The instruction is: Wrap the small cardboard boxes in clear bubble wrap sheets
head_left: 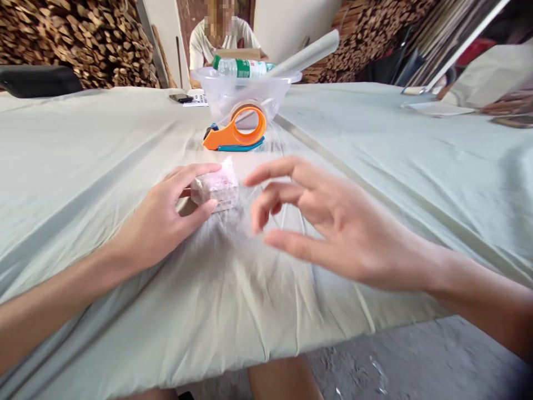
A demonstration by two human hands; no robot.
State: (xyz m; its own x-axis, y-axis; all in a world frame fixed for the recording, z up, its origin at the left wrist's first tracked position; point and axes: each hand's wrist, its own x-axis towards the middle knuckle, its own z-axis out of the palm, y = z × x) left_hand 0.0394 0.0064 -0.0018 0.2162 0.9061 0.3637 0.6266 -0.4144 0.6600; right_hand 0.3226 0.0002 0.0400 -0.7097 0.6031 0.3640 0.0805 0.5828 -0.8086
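Note:
A small box-shaped packet in clear, crinkled plastic wrap (220, 186) rests on the cloth-covered table. My left hand (166, 208) grips it from the left, fingers over the top and thumb along the near side. To its right, my right hand (325, 222) hovers apart from the packet, slightly blurred, its fingers curved and spread with nothing between them. Behind the packet stands an orange tape dispenser (222, 138) with a roll of tape and a blue handle part.
A clear plastic basin (216, 91) holds a green-labelled bottle (241, 68) and a long white roll (310, 53). A phone (181, 98) lies left of it. Across the table sits a person (200, 47). Another person's hand (510, 103) is at far right. Wood stacks (75, 41) line the back.

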